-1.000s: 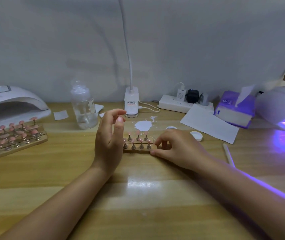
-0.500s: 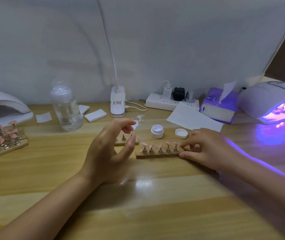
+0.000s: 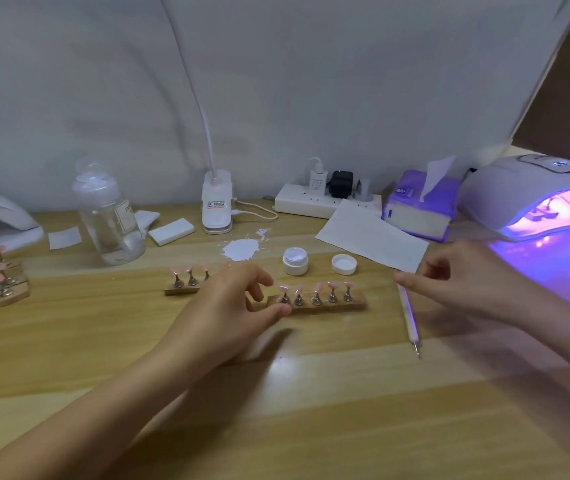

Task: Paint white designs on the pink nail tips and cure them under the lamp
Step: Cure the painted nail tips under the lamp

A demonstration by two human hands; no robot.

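At frame centre the left hand (image 3: 231, 306) pinches the near end of the wooden strip (image 3: 321, 306) of pink nail tips (image 3: 316, 289); the right hand (image 3: 456, 285) hovers loose and empty above the brush (image 3: 409, 317). Keep the strip level and steady — the lit lamp (image 3: 540, 199) waits at right.

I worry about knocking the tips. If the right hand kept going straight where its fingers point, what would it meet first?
Probably the near wooden strip of pink nail tips: the right hand points left toward it. Its height above the table is unclear.

Left hand (image 3: 231, 306) gripping end of wooden strip (image 3: 325, 306) of pink nail tips (image 3: 316, 287) on desk (image 3: 276, 410); right hand (image 3: 463, 282) raised, empty, near glowing lamp (image 3: 540, 199).
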